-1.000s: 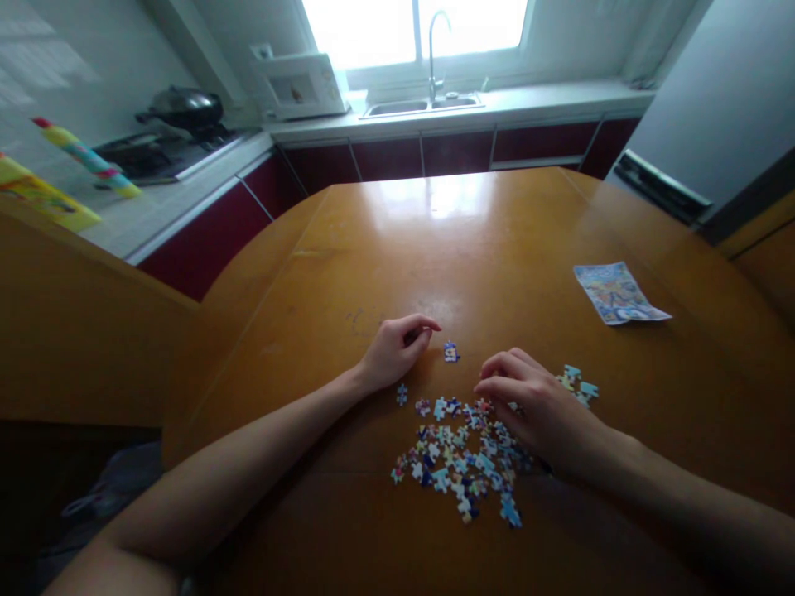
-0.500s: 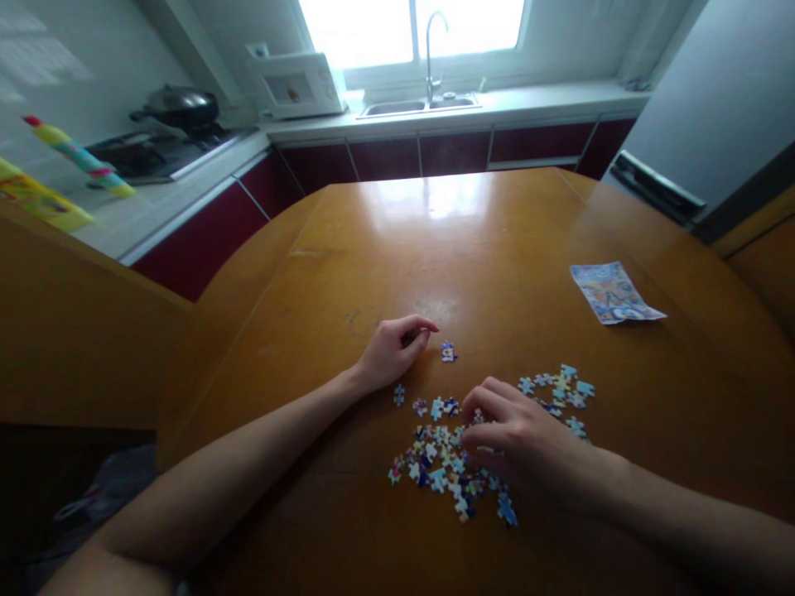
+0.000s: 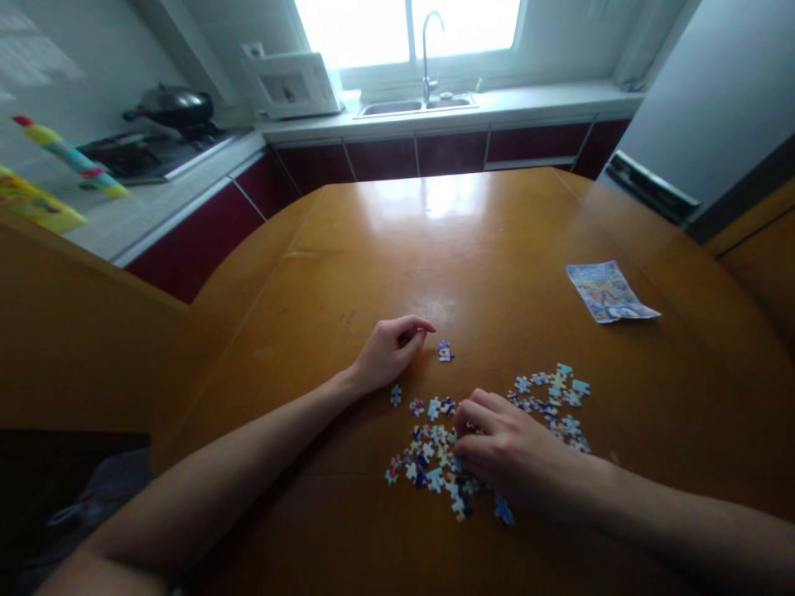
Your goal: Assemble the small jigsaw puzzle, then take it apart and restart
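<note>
My left hand (image 3: 391, 352) rests on the table, loosely curled, index finger reaching forward and nothing seen in its grasp. Just right of its fingertips lies a small joined clump of purple and white puzzle pieces (image 3: 445, 352). A single blue puzzle piece (image 3: 396, 395) sits below its wrist. My right hand (image 3: 500, 434) is bent down over a loose pile of puzzle pieces (image 3: 428, 451), its thumb and index finger apart at the pile's upper right. The hand covers part of the pile. Beyond its knuckles, more loose pieces (image 3: 559, 385) are spread.
A creased picture sheet (image 3: 612, 291) lies at the right on the wooden table (image 3: 373, 248). Past the far edge are a counter with a sink (image 3: 397, 108), a microwave (image 3: 295, 85) and a wok (image 3: 174, 106) on the stove. A refrigerator (image 3: 696, 108) stands at right.
My right hand has shifted slightly left and lower over the pile, uncovering some pieces on its right. My left hand keeps its place beside the joined clump. The view has shifted slightly.
</note>
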`<state>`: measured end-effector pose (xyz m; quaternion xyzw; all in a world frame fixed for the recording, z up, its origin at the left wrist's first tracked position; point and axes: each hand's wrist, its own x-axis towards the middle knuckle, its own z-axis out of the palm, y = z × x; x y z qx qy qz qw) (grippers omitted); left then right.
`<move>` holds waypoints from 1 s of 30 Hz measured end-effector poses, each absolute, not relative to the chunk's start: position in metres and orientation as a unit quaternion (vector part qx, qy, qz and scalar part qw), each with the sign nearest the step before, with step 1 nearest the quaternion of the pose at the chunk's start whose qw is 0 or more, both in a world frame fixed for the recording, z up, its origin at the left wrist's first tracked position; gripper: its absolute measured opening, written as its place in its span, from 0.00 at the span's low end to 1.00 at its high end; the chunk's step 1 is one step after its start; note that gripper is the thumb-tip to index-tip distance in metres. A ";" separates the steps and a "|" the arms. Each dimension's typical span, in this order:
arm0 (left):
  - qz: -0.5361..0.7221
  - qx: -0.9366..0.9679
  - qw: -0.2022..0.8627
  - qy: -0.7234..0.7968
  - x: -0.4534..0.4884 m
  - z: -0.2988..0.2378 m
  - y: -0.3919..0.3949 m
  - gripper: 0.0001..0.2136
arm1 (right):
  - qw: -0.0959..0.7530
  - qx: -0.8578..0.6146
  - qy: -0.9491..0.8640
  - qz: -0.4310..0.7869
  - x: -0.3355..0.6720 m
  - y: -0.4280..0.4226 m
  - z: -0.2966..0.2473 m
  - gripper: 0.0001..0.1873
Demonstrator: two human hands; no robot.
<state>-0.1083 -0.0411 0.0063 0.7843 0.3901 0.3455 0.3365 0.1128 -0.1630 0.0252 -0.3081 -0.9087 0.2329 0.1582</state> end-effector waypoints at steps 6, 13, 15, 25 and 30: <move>0.341 0.784 0.335 0.396 -0.109 0.005 -0.041 0.08 | 0.152 -0.301 -0.905 0.258 0.113 -0.162 0.032 0.09; 0.337 0.787 0.332 0.396 -0.110 0.006 -0.041 0.09 | 0.291 -0.419 -0.737 0.444 0.124 -0.150 0.039 0.04; 0.337 0.789 0.328 0.395 -0.110 0.006 -0.041 0.09 | 0.318 -0.445 -0.690 0.474 0.126 -0.146 0.041 0.05; 0.330 0.841 0.277 0.327 -0.110 0.011 -0.047 0.08 | 0.354 -0.452 -0.566 0.591 0.125 -0.141 0.036 0.11; 0.312 0.913 0.193 0.176 -0.106 0.024 -0.060 0.08 | 0.393 -0.432 -0.535 0.610 0.125 -0.138 0.031 0.16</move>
